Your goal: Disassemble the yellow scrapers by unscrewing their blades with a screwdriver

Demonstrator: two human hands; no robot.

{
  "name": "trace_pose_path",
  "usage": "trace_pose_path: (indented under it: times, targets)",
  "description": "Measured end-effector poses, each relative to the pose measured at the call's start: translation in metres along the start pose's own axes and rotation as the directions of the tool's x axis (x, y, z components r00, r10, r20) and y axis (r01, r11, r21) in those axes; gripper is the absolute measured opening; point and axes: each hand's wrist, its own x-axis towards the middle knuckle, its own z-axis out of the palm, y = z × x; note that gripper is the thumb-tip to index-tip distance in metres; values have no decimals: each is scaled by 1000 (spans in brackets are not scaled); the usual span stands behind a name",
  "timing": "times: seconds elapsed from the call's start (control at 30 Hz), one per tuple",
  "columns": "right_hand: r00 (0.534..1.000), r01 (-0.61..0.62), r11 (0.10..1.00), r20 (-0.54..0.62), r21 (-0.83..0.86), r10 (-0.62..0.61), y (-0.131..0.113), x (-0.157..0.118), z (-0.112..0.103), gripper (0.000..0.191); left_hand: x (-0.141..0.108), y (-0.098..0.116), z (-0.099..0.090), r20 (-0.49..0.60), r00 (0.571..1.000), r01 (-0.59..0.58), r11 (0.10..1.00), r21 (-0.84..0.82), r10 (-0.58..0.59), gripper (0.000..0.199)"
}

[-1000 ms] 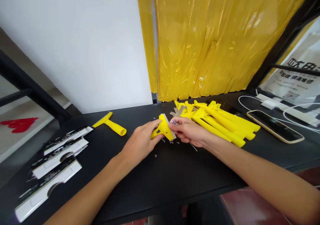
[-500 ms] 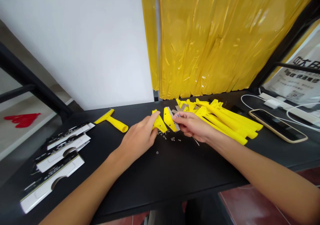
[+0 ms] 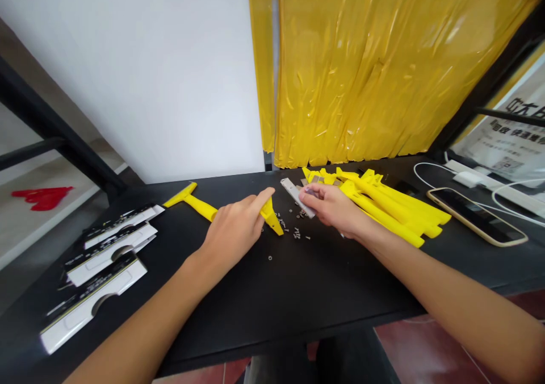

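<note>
Two bare hands work close together, just apart, over a black tabletop (image 3: 276, 310). The left hand (image 3: 232, 233) grips a yellow plastic scraper head (image 3: 271, 216) near the middle of the table, its index finger stretched out along the top of the piece and its other fingers curled close together; the thumb is hidden, so how it bears on the piece cannot be told. The right hand (image 3: 330, 208) pinches a narrow steel blade (image 3: 296, 196) between thumb and bent fingers, with the blade's free end angled away from the palm, toward the far edge of the table. Tiny screws (image 3: 296, 230) lie scattered on the table beneath the blade, between the hands. A heap of yellow scraper handles (image 3: 383, 208) sits just beyond the right hand. A single yellow scraper (image 3: 191, 205) lies beside the left hand, its handle running behind the knuckles. Farther left are three white card packages (image 3: 114, 242) in a loose row. To the right, a smartphone (image 3: 477, 216) lies near a white power strip (image 3: 481, 179). A yellow plastic sheet (image 3: 353, 71) hangs behind the table.
</note>
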Motion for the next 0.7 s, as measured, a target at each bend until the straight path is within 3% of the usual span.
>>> trace_pose_path:
  times: [0.07, 0.1, 0.2, 0.27, 0.3, 0.37, 0.43, 0.5, 0.57, 0.63, 0.7]
  targets:
    - [981, 148, 946, -83, -288, -178, -4, 6, -19, 20, 0, -1, -2, 2, 1000, 11, 999, 33, -11, 48]
    - [973, 153, 903, -99, -402, -209, -6, 10, -29, 22, 1, -1, -3, 6, 1000, 17, 999, 51, -17, 48]
    - [986, 42, 782, -102, -622, -135, -7, 32, -56, 25, 2, -3, -6, 13, 999, 35, 996, 87, -36, 47]
    - [998, 27, 613, -8, -789, -54, -5, 50, -67, 27, 3, -4, -11, 8, 999, 52, 995, 82, -53, 45]
    - [999, 27, 579, 8, -815, -36, -3, 60, -71, 26, 3, -4, -13, 1, 998, 65, 996, 64, -66, 44]
    - [1000, 16, 542, 13, -841, -9, 2, 76, -73, 20, 5, -6, -20, -8, 992, 125, 992, -28, -125, 40]
    - [1000, 1, 518, 13, -855, 19, 8, 88, -73, 14, 8, -9, -28, 35, 972, 235, 943, -237, -233, 28]
    - [999, -19, 495, 5, -869, 46, 14, 93, -73, 14, 11, -12, -34, 180, 925, 380, 779, -498, -336, 17]
    - [998, -47, 466, -21, -883, 62, 19, 92, -71, 14, 15, -17, -38, 340, 862, 503, 543, -673, -376, 20]
    - [996, -82, 434, -63, -897, 57, 19, 87, -69, 16, 18, -21, -37, 424, 807, 567, 342, -749, -410, 21]
    - [994, -109, 410, -106, -905, 30, 14, 79, -63, 20, 21, -25, -33, 442, 771, 583, 229, -779, -458, 19]
